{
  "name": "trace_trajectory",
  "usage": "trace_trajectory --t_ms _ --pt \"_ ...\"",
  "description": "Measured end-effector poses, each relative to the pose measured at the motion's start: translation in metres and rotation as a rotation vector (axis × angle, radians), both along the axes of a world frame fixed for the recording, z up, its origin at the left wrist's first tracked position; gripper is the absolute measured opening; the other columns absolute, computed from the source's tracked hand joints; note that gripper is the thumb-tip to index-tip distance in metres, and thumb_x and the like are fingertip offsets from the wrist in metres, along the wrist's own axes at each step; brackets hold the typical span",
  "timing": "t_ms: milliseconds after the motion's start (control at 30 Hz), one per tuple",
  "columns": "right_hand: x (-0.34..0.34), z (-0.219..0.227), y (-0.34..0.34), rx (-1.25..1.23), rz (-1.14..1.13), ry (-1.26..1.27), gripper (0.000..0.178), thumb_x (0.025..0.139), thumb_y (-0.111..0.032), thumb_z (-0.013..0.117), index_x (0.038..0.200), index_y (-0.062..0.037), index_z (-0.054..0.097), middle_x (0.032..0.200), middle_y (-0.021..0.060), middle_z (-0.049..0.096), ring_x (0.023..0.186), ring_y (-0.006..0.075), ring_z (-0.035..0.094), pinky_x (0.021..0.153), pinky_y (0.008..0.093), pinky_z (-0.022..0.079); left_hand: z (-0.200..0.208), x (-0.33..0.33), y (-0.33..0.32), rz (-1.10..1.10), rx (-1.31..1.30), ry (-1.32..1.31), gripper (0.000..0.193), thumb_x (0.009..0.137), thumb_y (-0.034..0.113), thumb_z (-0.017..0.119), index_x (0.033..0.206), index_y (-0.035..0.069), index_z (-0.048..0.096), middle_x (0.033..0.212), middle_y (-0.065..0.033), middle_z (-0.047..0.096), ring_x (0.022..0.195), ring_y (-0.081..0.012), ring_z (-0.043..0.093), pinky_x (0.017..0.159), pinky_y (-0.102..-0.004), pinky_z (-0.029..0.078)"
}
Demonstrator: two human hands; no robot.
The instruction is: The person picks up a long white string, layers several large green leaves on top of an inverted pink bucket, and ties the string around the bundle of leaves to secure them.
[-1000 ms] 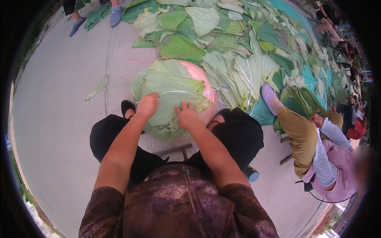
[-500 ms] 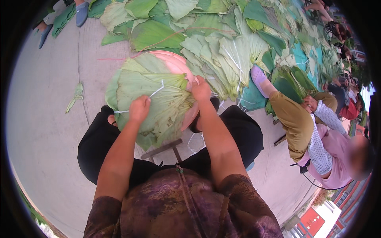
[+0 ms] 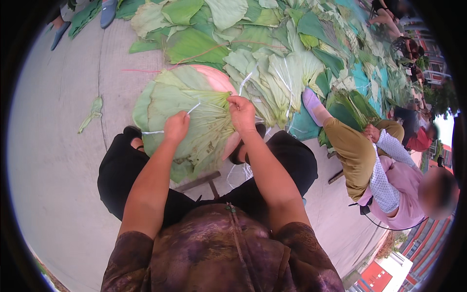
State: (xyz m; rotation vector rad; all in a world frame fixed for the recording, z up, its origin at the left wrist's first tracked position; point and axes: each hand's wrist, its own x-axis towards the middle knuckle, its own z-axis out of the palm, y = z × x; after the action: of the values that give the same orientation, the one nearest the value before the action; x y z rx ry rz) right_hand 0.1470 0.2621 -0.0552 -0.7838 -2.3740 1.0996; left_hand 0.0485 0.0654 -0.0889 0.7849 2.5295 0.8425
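A fanned stack of large pale green leaves lies over a pink basin between my knees. White string comes out on the left of my left hand, and a short end sticks up past its thumb; the fingers are closed on it above the leaves. My right hand pinches at the gathered stem end of the stack, fingers closed. From there another white strand rises over the neighbouring leaves. Whether the two strands join is hidden.
A wide heap of leaves spreads beyond the basin, with a tied bundle to the right. At right a seated person handles leaves. A wooden stool part is between my legs. A withered leaf lies on the concrete.
My right hand has moved slightly down and left to the stem end, and a white strand now stands up beyond it. My left hand has shifted a little right, still closed on the string.
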Motion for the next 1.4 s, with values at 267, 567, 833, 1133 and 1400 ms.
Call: trace_trajectory --t_ms 267,567,833,1133,1400 --pt "-0.012 0.079 -0.069 0.566 0.778 -0.361 0.013 0.062 -0.011 0.057 0.073 -0.0048 0.060 0.081 0.0091 0.056 0.077 0.0259 0.055 0.066 0.0357 0.047 0.014 0.010 0.007 -0.040 -0.088 -0.037 0.020 0.079 0.024 0.051 0.082 0.005 0.056 0.078 -0.0182 0.059 0.074 -0.0363 0.056 0.065 -0.0436 0.044" --pt "-0.031 0.065 -0.091 0.518 0.809 -0.319 0.009 0.063 -0.016 0.056 0.063 -0.0075 0.060 0.081 0.0095 0.053 0.067 0.0261 0.055 0.060 0.0363 0.045 -0.079 0.044 0.024 0.111 1.001 0.060 0.015 0.079 0.018 0.047 0.083 0.008 0.057 0.083 -0.0086 0.059 0.076 -0.0231 0.055 0.067 -0.0344 0.044" --pt "-0.037 0.046 -0.045 0.426 0.442 -0.243 0.014 0.065 -0.019 0.057 0.073 -0.0106 0.064 0.092 0.0071 0.054 0.085 0.0245 0.053 0.067 0.0340 0.043 -0.036 0.005 0.021 -0.160 0.433 -0.150 0.018 0.083 0.012 0.050 0.095 0.002 0.057 0.091 -0.0125 0.060 0.082 -0.0218 0.058 0.071 -0.0316 0.045" --pt "-0.030 0.053 -0.029 0.253 0.562 -0.603 0.012 0.067 -0.012 0.057 0.073 -0.0069 0.066 0.075 0.0146 0.062 0.072 0.0277 0.062 0.060 0.0370 0.049 0.020 0.017 0.016 -0.018 0.302 -0.380 0.026 0.088 0.019 0.046 0.102 0.000 0.057 0.080 -0.0064 0.058 0.074 -0.0117 0.051 0.069 -0.0237 0.041" --pt "-0.035 0.067 -0.015 -0.075 0.731 -0.753 0.018 0.073 -0.017 0.052 0.084 -0.0097 0.064 0.083 0.0120 0.062 0.077 0.0293 0.059 0.068 0.0387 0.047 0.020 -0.001 0.028 0.151 0.411 -0.984 0.021 0.083 0.018 0.055 0.094 0.001 0.060 0.075 -0.0032 0.059 0.067 -0.0100 0.050 0.064 -0.0238 0.042"
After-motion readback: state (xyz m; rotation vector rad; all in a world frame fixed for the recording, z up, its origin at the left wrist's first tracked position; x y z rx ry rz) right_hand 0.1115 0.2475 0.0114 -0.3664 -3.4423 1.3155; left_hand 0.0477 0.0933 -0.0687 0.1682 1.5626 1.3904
